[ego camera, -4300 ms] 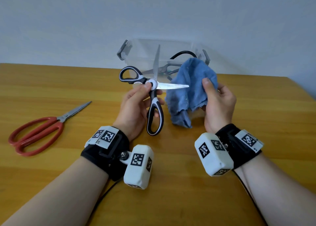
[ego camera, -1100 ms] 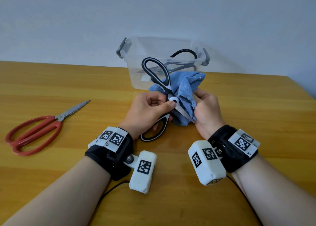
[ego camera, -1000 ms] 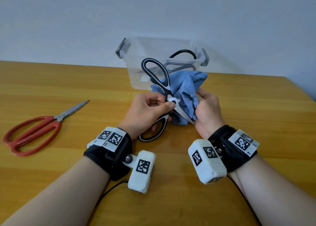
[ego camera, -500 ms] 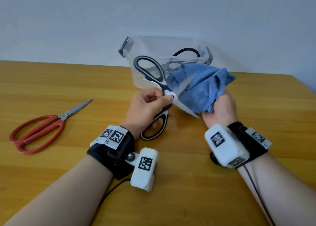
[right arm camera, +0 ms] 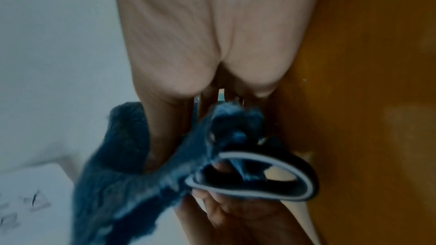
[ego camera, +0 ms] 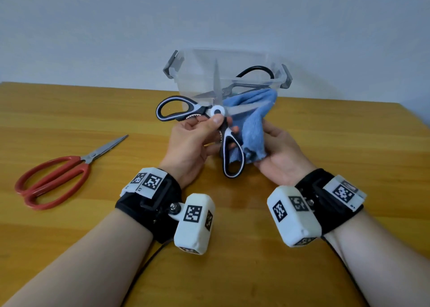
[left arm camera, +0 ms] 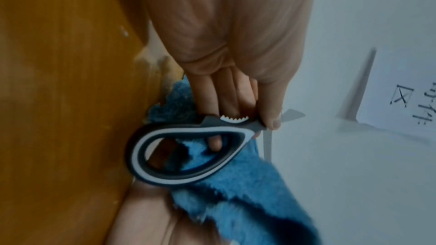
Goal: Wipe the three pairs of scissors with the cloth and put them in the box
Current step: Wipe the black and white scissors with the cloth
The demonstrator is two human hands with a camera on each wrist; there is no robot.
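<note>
Black-and-white scissors (ego camera: pixel 216 118) are splayed open above the tabletop (ego camera: pixel 69 111), in front of the box (ego camera: pixel 232 60). Left hand (ego camera: pixel 193 141) pinches them at the pivot; right hand (ego camera: pixel 277 151) grips the blue cloth (ego camera: pixel 253 120) behind one blade. Wipe pivot to tip along the flat, fingers off the edge. Red scissors (ego camera: pixel 55 178) await wiping.

fuzzy blue terry cloth (ego camera: pixel 251 118), kitchen scissors (ego camera: pixel 216 115) with shiny steel blades and smooth black-and-white plastic grips, see-through glossy plastic box (ego camera: pixel 186 83), red scissors (ego camera: pixel 55 181) with slick red handles, varnished wood table (ego camera: pixel 69 111), matt wall (ego camera: pixel 209 16)
</note>
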